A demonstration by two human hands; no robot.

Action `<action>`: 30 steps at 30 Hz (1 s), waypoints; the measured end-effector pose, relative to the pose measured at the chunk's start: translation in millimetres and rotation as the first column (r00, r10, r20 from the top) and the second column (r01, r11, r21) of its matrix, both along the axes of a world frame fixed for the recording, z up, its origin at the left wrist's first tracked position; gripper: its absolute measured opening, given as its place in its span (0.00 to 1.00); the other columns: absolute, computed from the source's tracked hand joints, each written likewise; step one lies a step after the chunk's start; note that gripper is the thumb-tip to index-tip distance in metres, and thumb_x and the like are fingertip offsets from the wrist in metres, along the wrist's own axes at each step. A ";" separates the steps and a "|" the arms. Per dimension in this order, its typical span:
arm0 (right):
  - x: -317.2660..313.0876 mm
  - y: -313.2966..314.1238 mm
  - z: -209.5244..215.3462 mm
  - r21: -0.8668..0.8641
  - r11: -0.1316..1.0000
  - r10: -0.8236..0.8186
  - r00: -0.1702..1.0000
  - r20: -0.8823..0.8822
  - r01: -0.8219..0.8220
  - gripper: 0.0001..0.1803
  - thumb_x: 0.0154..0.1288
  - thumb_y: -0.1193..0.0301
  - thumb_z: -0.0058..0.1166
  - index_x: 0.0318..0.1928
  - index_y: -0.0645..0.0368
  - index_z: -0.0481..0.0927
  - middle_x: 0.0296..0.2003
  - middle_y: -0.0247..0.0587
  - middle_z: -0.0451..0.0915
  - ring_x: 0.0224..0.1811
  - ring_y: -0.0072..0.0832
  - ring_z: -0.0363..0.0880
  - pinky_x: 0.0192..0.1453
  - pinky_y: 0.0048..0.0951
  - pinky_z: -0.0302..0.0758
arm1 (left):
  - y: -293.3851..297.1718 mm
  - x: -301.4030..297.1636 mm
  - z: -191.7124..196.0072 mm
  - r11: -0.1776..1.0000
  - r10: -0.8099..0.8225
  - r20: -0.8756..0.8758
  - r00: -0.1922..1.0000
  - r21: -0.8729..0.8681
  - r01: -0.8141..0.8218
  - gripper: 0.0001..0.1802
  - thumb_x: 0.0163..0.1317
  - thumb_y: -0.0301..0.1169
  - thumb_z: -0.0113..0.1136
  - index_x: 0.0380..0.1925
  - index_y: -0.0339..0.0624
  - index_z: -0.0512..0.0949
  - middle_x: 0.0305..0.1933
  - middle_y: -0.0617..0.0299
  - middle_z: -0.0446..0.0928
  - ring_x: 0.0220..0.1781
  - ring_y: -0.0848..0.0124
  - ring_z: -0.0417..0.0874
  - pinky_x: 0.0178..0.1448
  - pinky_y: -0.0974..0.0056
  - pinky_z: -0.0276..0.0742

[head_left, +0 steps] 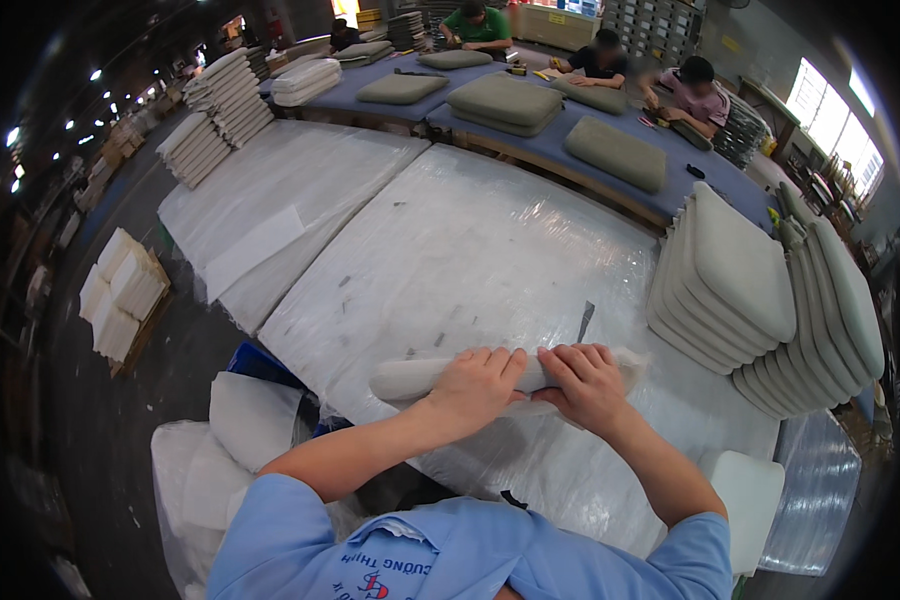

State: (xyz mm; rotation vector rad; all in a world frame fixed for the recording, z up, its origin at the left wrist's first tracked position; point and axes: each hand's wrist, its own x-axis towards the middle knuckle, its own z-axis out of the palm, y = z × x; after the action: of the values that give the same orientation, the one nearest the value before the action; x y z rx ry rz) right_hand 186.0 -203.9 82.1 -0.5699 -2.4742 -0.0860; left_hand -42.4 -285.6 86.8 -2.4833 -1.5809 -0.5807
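A pale seat cushion (405, 379) in a whitish wrapper is held edge-up over the near part of the plastic-covered table (450, 270). My left hand (478, 388) is closed over the middle of its upper edge, with the fingers on the far side. Right beside it, my right hand (583, 385) grips the same edge, its thumb on the near side. Loose wrapper sticks out past the right hand. Most of the cushion's lower part is hidden by my hands and the angle. A dark strip (586, 320) lies on the plastic just beyond.
Tall stacks of grey-green cushions (735, 265) stand at the right. White sheets or bags (210, 465) lie at the lower left. Beyond, several people work at a blue-topped table (530, 135) with cushions on it. More white stacks (232, 95) stand far left.
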 end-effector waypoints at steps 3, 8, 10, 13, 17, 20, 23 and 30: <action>-2.1 -0.3 -5.4 0.021 0.998 0.052 0.998 -0.037 -0.051 0.30 0.55 0.55 0.72 0.58 0.51 0.85 0.44 0.29 0.82 0.43 0.28 0.81 0.50 0.34 0.74 | -4.2 -1.0 -0.5 1.000 -0.005 -0.008 1.000 -0.020 0.005 0.27 0.59 0.46 0.73 0.51 0.41 0.78 0.39 0.59 0.81 0.39 0.63 0.86 0.42 0.61 0.81; 6.8 0.8 -7.2 -0.029 0.996 0.086 0.993 -0.077 -0.089 0.23 0.58 0.60 0.72 0.53 0.52 0.88 0.40 0.29 0.85 0.37 0.28 0.80 0.46 0.31 0.74 | -7.3 13.6 -0.3 0.997 0.022 -0.050 0.999 -0.067 -0.026 0.24 0.62 0.45 0.70 0.50 0.41 0.78 0.38 0.60 0.81 0.36 0.63 0.86 0.40 0.60 0.81; 10.9 3.6 -8.2 -0.053 0.994 0.088 0.993 -0.084 -0.093 0.22 0.60 0.60 0.71 0.53 0.51 0.87 0.40 0.28 0.85 0.37 0.28 0.80 0.47 0.32 0.74 | -5.1 22.9 -2.6 0.998 0.026 -0.036 0.999 -0.058 -0.028 0.25 0.63 0.44 0.69 0.53 0.39 0.78 0.40 0.58 0.81 0.37 0.63 0.86 0.41 0.60 0.82; 21.1 12.0 -5.9 -0.068 0.994 0.077 0.993 -0.094 -0.083 0.23 0.60 0.59 0.71 0.55 0.49 0.86 0.43 0.26 0.85 0.41 0.29 0.81 0.51 0.36 0.74 | 4.4 31.5 -1.7 0.999 -0.014 -0.019 1.000 -0.035 0.013 0.30 0.64 0.44 0.69 0.60 0.37 0.77 0.44 0.55 0.81 0.40 0.61 0.87 0.44 0.59 0.83; 61.6 15.5 4.1 0.014 1.000 -0.025 0.998 -0.063 0.026 0.29 0.58 0.54 0.71 0.59 0.50 0.85 0.49 0.32 0.84 0.46 0.33 0.82 0.56 0.40 0.74 | 11.5 28.8 8.0 0.997 -0.074 -0.101 0.992 0.000 0.074 0.40 0.61 0.47 0.71 0.68 0.33 0.71 0.51 0.50 0.80 0.45 0.58 0.87 0.48 0.57 0.83; 75.7 20.5 -12.2 -0.015 0.996 -0.085 0.993 -0.081 0.084 0.33 0.57 0.51 0.71 0.62 0.49 0.83 0.52 0.35 0.82 0.49 0.35 0.81 0.58 0.41 0.73 | 23.0 47.1 3.5 0.998 -0.051 -0.160 0.986 -0.035 0.046 0.45 0.59 0.49 0.72 0.69 0.31 0.69 0.54 0.49 0.80 0.46 0.56 0.87 0.49 0.54 0.84; 76.6 29.8 -24.3 -0.031 0.997 -0.072 0.988 -0.136 0.068 0.35 0.57 0.52 0.70 0.64 0.49 0.82 0.52 0.36 0.82 0.49 0.35 0.80 0.57 0.40 0.73 | 47.7 72.4 4.3 0.994 -0.049 -0.181 0.982 -0.101 0.031 0.44 0.59 0.51 0.72 0.67 0.31 0.70 0.52 0.49 0.80 0.44 0.55 0.87 0.47 0.54 0.84; 87.8 28.6 -38.9 -0.039 0.997 0.062 0.977 -0.204 -0.072 0.31 0.58 0.57 0.71 0.62 0.53 0.83 0.48 0.37 0.83 0.41 0.34 0.80 0.47 0.35 0.75 | 55.0 83.2 -7.9 0.966 -0.149 -0.141 0.979 -0.233 0.114 0.27 0.65 0.52 0.68 0.47 0.39 0.78 0.33 0.56 0.83 0.31 0.57 0.88 0.32 0.54 0.83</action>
State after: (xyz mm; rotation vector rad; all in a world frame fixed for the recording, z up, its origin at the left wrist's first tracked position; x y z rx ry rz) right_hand 273.7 -175.3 43.2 -0.4888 -2.2991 0.0540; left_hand 40.8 -230.6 78.9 -2.7363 -1.5048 -0.2227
